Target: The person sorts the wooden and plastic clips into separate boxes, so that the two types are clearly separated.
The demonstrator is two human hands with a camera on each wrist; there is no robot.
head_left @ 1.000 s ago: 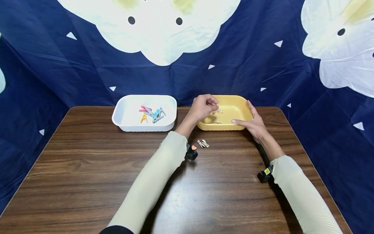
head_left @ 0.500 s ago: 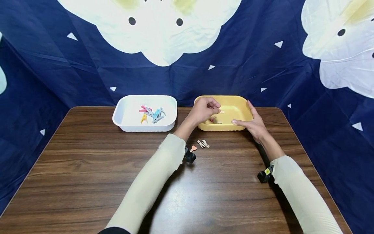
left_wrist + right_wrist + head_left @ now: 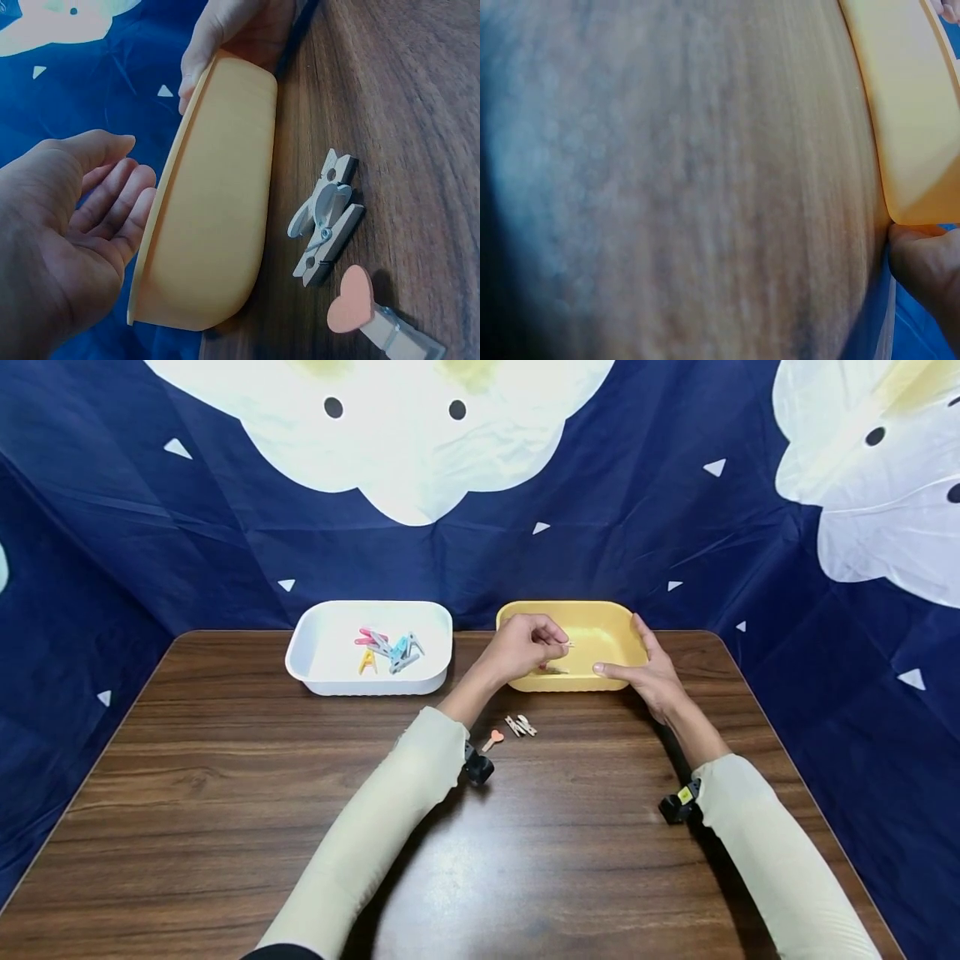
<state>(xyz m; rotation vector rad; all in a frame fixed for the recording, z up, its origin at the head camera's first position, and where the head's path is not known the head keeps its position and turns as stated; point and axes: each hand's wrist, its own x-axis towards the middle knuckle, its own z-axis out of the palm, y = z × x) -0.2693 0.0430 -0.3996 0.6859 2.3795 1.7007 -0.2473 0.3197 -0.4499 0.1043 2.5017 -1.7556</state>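
Observation:
My left hand (image 3: 522, 645) hovers over the left half of a yellow plastic basin (image 3: 611, 686), fingers loosely bent. In the left wrist view the left hand (image 3: 79, 217) shows its palm beside the rim, with no object visible in its fingers. Wooden clothespins lie inside the basin, mostly hidden by this hand; one end of a clothespin (image 3: 572, 644) pokes out past the fingertips. My right hand (image 3: 654, 681) holds the basin's right end, thumb over the front rim and fingers along the outside. On the table lie small wooden clothespins (image 3: 521, 726) and one with an orange heart (image 3: 496, 737).
Left of the basin stands a white basin (image 3: 307, 668) with several plastic pegs (image 3: 396, 652) in pink, grey, blue and yellow. Both basins sit at the back of the wooden table (image 3: 225, 802), before a dark blue cloth backdrop (image 3: 480, 560).
My left hand has shifted slightly down and right over the basin. A pink-topped clothespin appears near the basin's front left. The orange-heart clothespin on the table is uncovered. The right hand stays put.

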